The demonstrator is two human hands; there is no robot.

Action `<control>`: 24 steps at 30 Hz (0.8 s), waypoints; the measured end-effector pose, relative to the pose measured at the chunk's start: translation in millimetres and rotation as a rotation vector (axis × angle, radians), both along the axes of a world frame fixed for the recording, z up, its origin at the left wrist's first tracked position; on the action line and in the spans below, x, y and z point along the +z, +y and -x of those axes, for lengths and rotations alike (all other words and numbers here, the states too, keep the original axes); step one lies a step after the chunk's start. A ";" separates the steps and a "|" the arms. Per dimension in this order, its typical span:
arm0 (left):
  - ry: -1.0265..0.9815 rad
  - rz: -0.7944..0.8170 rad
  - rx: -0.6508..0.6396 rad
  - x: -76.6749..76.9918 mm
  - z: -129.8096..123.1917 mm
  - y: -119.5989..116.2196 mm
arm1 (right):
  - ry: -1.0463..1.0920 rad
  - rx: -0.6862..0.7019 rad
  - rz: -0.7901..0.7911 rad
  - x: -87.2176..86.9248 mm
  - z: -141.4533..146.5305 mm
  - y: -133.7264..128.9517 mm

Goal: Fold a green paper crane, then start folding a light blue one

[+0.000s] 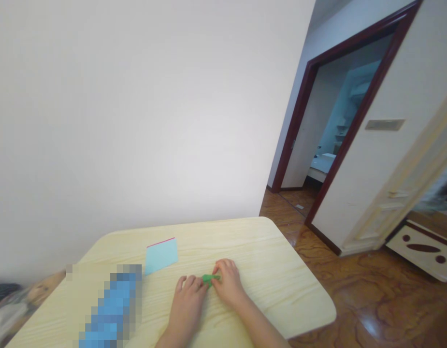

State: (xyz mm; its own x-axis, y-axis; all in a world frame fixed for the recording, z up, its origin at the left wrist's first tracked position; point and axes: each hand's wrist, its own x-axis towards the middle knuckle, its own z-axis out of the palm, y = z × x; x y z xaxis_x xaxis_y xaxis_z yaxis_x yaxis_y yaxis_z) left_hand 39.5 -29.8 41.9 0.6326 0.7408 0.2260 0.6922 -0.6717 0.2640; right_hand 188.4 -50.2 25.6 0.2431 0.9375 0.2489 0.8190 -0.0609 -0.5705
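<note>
A small piece of folded green paper [209,279] lies low over the light wood-grain table [259,251], between my two hands. My left hand [190,295] has its fingertips pressed on the left end of the paper. On the other end, my right hand [228,282] pinches the paper between thumb and fingers. The fingers cover part of the paper, so its full shape is hidden. Farther back and to the left, a light blue sheet stack [161,256] with a pink line along its back edge rests flat on the table.
A blurred-out blue object [112,304] stands at the table's left side. Behind the table rises a white wall [154,121]. To the right are a dark red door frame [353,121], a brown patterned floor [375,295] and a low cream cabinet [422,249].
</note>
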 end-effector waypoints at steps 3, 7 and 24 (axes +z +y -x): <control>0.101 -0.035 -0.038 -6.3 5.6 -3.3 | -0.040 0.098 -0.010 5.3 1.0 -7.1; 0.176 -0.047 -0.009 -7.6 12.2 -1.6 | -0.113 0.175 0.002 8.8 4.6 -23.2; 0.003 0.029 -0.127 -3.4 12.0 21.7 | -0.185 0.369 0.050 23.7 -11.0 -19.0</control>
State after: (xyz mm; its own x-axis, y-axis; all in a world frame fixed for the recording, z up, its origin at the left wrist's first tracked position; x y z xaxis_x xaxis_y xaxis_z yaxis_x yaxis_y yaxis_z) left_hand 27.6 -8.1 38.6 0.7223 0.6608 0.2038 0.6027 -0.7461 0.2830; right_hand 199.4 -69.2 49.3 -0.1560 0.9655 0.2087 0.8794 0.2320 -0.4158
